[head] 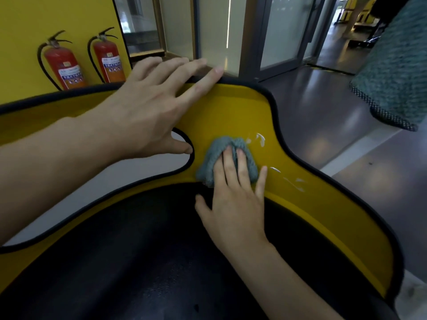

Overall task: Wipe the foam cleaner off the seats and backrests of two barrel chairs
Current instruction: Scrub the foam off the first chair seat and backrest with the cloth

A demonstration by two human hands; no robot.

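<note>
A yellow barrel chair backrest [235,112] with black edging curves around a black seat [143,250]. My right hand [233,204] presses a grey-blue cloth [208,165] flat against the inner backrest just above the seat. White foam streaks [261,137] lie to the right of the cloth, with more foam [293,181] lower right. My left hand [152,112] rests spread on the top rim of the backrest, fingers over the edge and thumb at the cut-out [182,140].
Two red fire extinguishers [62,63] stand against a yellow wall behind the chair. Glass partitions [217,33] and a door are beyond. A teal fabric seat [392,65] stands at the right on the grey floor [323,112].
</note>
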